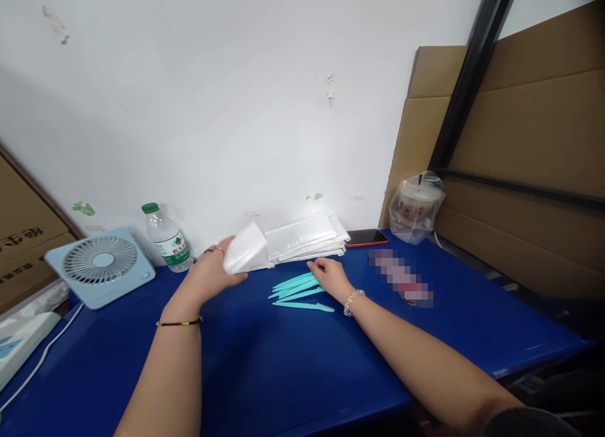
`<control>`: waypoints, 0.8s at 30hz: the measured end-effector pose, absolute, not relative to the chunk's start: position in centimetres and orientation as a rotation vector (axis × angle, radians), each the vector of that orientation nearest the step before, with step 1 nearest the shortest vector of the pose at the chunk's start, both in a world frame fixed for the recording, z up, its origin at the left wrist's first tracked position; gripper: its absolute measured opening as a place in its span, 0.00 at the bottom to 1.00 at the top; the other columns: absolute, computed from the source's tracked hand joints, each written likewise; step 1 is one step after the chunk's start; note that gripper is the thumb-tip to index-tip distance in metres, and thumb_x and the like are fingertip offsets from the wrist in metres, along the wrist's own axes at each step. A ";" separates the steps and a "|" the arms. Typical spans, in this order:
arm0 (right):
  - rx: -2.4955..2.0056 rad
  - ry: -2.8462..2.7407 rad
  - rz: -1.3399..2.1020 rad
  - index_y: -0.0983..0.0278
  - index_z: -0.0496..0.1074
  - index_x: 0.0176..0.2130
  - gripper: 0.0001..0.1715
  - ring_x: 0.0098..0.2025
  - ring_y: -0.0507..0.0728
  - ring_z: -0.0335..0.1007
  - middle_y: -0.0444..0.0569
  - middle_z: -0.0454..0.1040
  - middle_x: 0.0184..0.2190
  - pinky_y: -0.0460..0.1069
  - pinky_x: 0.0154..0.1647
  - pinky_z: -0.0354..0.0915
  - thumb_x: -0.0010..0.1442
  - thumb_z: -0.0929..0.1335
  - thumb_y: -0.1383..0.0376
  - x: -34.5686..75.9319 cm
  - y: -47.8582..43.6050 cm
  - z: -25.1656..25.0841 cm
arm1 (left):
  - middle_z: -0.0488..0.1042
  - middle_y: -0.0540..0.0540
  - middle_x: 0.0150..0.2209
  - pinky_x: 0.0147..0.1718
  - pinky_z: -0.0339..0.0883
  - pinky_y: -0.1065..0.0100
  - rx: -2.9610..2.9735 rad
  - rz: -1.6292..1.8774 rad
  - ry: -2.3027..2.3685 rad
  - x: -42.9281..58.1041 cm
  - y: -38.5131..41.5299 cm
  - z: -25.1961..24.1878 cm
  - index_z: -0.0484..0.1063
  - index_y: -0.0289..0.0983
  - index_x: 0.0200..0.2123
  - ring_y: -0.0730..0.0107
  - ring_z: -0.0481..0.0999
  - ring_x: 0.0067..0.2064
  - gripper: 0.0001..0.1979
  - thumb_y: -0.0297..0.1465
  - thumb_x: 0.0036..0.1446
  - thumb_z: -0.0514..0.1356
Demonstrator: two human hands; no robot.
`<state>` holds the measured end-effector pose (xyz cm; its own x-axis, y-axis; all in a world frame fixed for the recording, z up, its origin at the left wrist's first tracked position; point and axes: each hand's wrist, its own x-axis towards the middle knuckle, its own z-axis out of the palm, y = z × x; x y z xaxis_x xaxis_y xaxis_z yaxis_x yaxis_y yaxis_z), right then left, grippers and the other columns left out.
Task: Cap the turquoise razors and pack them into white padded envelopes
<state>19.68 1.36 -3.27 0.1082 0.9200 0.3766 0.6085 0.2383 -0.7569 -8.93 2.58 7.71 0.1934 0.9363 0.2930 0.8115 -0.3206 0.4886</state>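
Note:
My left hand (212, 270) is closed around a folded white plastic bag (246, 248), the thumb below and the fingers behind it. The bag stands tilted at the left end of a stack of flat white plastic bags (302, 238) lying against the wall. My right hand (331, 276) is at a loose pile of slim turquoise eyebrow razors (295, 285). Its thumb and fingers are pinched together over the pile's right end, on a razor whose end they hide. One razor (302, 306) lies apart at the near side of the pile.
On the blue table (265, 367) stand a light blue fan (101, 260) and a green-capped water bottle (167, 238) at the left. A phone (366, 237), a bagged drink cup (416, 207) and a blurred-out object (401, 278) lie to the right. Cardboard (529, 134) borders the right side.

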 end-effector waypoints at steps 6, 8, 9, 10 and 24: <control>-1.448 -1.654 0.561 0.63 0.70 0.21 0.21 0.22 0.51 0.60 0.43 0.66 0.17 0.45 0.24 0.54 0.54 0.65 0.51 19.9 0.9 -2.8 | 0.66 0.36 0.53 0.47 0.60 0.50 2.212 -0.089 1.795 -10.9 4.1 3.9 0.64 0.44 0.55 0.39 0.66 0.53 0.52 0.36 0.16 0.71; -1.408 -1.668 0.669 0.64 0.73 0.24 0.18 0.24 0.52 0.63 0.44 0.70 0.20 0.45 0.25 0.57 0.51 0.68 0.52 20.3 0.7 -2.6 | 0.64 0.37 0.56 0.49 0.60 0.54 2.207 0.020 1.685 -10.5 4.0 3.8 0.64 0.43 0.55 0.42 0.65 0.54 0.52 0.40 0.17 0.70; -1.379 -1.689 0.732 0.64 0.74 0.26 0.16 0.25 0.52 0.64 0.45 0.71 0.21 0.45 0.25 0.58 0.49 0.70 0.53 20.5 0.7 -2.4 | 0.64 0.38 0.57 0.49 0.60 0.55 2.205 0.114 1.641 -9.9 3.8 3.8 0.65 0.43 0.54 0.44 0.65 0.55 0.49 0.43 0.20 0.70; -1.345 -1.715 0.798 0.64 0.75 0.28 0.15 0.25 0.52 0.64 0.45 0.72 0.22 0.45 0.25 0.58 0.48 0.70 0.54 20.7 0.7 -2.4 | 0.63 0.39 0.57 0.50 0.59 0.57 2.199 0.224 1.590 -9.0 3.6 3.8 0.66 0.42 0.53 0.46 0.64 0.55 0.46 0.45 0.24 0.69; -1.174 -1.812 0.894 0.64 0.79 0.35 0.13 0.30 0.55 0.71 0.48 0.78 0.30 0.47 0.30 0.64 0.52 0.69 0.59 21.9 0.9 -1.6 | 0.77 0.47 0.32 0.31 0.59 0.70 2.405 0.558 1.169 0.1 2.6 0.2 0.76 0.42 0.32 0.65 0.72 0.33 0.13 0.40 0.54 0.54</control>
